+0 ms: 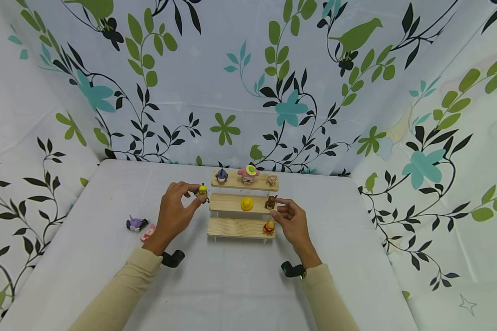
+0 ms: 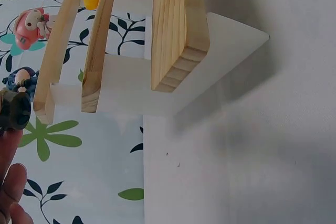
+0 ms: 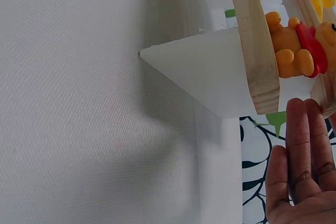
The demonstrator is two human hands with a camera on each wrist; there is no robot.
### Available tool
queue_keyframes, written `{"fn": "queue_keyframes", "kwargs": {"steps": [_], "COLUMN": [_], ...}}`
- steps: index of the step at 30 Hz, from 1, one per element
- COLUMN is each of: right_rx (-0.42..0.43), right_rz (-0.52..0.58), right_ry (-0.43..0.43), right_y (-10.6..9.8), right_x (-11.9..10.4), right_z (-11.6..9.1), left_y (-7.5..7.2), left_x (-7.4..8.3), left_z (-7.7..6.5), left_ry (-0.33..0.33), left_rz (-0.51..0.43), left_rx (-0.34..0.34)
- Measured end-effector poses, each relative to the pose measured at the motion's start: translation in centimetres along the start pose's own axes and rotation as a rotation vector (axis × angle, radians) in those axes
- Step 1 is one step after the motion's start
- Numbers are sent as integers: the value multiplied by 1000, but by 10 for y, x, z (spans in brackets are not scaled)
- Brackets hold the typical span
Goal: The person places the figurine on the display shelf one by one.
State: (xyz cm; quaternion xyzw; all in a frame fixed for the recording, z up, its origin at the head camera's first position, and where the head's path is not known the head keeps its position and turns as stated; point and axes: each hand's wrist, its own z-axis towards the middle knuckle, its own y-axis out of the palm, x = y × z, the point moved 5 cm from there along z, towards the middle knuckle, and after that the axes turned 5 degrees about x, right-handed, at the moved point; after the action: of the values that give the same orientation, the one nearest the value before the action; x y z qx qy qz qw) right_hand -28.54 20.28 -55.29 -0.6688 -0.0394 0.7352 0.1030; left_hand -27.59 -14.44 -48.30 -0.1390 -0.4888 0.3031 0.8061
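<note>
My left hand [image 1: 176, 209] pinches a small yellow-topped figurine [image 1: 202, 191] at the left end of a three-tier wooden display shelf [image 1: 228, 228]. Its dark round underside [image 2: 20, 110] faces the left wrist camera. At the other end, my right hand [image 1: 291, 225] has thumb and index finger at a brown figurine [image 1: 270, 202] on the middle tier; the other fingers [image 3: 299, 145] extend fairly straight. A yellow rubber duck [image 1: 246, 203] sits mid-tier. On the bottom tier's right end is a yellow bear figurine in a red shirt [image 1: 268, 227].
On the top tier stand a dark blue figurine [image 1: 221, 175], a pink-hooded figurine [image 1: 247, 174] and a small tan figurine [image 1: 272, 179]. A purple figurine [image 1: 136, 224] and a pink-and-white figurine [image 1: 148, 232] lie on the white table left of my left forearm. Patterned cloth [image 1: 248, 92] hangs behind.
</note>
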Motion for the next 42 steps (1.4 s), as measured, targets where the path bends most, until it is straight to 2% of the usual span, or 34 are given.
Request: {"fn": "queue_keyframes", "kwargs": {"steps": [7,15,26,32,42], "right_rx": [3,3,3,4,11], "right_rz": [11,5,0,1,-6], "right_ry": [6,4,23,18,17], "right_y": [1,0,0,0,0], "right_x": [-3,-1,0,1,0], "right_z": [-1,0,0,0,0], "left_y": [9,21,39,42,44], "left_x": [6,13,9,9,5], "left_z": [2,4,0,-3,-5], "left_ry": [0,52,80,114,121], "left_rz": [-12,-8,22,31,42], "left_rx": [-12,-16,-8,3,6]}}
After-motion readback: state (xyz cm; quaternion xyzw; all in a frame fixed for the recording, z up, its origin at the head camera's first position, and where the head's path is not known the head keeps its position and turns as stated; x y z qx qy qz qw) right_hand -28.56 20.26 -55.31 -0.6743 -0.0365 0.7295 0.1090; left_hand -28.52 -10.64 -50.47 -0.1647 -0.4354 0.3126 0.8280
